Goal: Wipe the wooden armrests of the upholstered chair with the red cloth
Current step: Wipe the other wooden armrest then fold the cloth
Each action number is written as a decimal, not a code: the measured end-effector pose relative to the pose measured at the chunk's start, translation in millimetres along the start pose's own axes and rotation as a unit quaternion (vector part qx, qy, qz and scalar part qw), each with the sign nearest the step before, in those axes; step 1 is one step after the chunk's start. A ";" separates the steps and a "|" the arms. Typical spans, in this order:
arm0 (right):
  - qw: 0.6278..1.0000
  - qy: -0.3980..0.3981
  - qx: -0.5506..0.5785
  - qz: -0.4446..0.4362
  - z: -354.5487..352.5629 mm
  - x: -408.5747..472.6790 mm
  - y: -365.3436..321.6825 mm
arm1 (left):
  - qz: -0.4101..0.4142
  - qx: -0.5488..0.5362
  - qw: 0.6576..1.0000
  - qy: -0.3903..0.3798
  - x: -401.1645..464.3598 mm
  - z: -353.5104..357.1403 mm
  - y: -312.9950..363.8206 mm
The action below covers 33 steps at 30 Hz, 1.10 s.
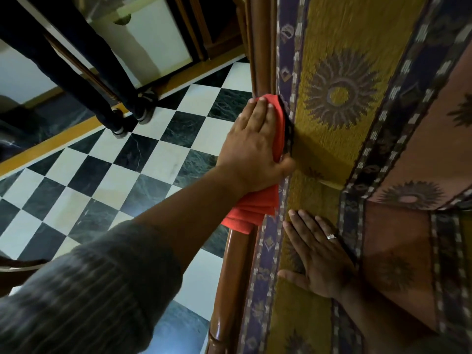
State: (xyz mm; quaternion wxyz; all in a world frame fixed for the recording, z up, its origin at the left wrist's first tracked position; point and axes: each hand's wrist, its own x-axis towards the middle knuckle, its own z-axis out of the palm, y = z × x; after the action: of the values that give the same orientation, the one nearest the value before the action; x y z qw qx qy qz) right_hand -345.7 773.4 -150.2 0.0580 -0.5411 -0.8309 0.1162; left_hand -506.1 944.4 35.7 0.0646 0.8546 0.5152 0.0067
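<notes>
A polished wooden armrest (233,272) runs from the bottom middle up to the top of the head view, along the left side of the upholstered chair (337,93) with its yellow, blue and rust sun-pattern fabric. A folded red cloth (255,208) is wrapped over the armrest's middle. My left hand (251,149) lies flat on the cloth and presses it against the wood, thumb hooked on the fabric side. My right hand (318,254), with a ring on one finger, rests flat and spread on the chair's upholstery just right of the armrest, holding nothing.
A black and white checkered tile floor (132,175) lies left of the chair. A person's dark-trousered legs and shoes (122,111) stand at the upper left near a yellow floor border. Wooden furniture (212,29) stands at the top.
</notes>
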 end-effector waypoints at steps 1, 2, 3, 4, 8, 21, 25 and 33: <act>1.000 -0.003 -0.003 0.001 -1.2 0.9 -0.8 | 0.003 0.003 1.000 -0.003 1.6 -1.3 -1.8; 1.000 -0.006 -0.005 0.002 -2.4 1.1 -0.9 | 0.006 0.002 1.000 -0.002 3.4 -1.8 -3.1; 1.000 -0.010 -0.008 0.003 -3.5 1.8 -0.4 | 0.007 0.000 1.000 0.000 5.9 -2.4 -3.1; 1.000 -0.014 -0.014 0.004 -4.9 1.4 -0.7 | 0.007 -0.005 1.000 0.006 5.2 -2.1 -3.4; 0.999 -0.025 -0.029 0.001 -6.9 1.6 -2.7 | 0.033 0.012 0.999 0.021 -9.5 4.5 -3.4; 0.999 -0.025 -0.025 0.000 -6.6 0.7 -2.2 | 0.017 0.039 0.999 0.011 13.1 4.0 -7.3; 0.999 -0.029 -0.024 0.004 -10.3 0.4 -3.9 | 0.029 0.051 0.998 0.016 1.4 4.3 -4.5; 1.000 -0.023 -0.018 0.006 -8.5 1.3 -3.0 | 0.044 0.038 0.998 0.007 7.4 2.2 -9.3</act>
State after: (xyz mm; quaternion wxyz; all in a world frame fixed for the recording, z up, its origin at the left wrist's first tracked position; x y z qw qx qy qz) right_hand -346.9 774.5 -141.3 0.0286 -0.5443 -0.8306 0.1138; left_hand -510.7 954.9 32.1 0.0281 0.8780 0.4777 -0.0037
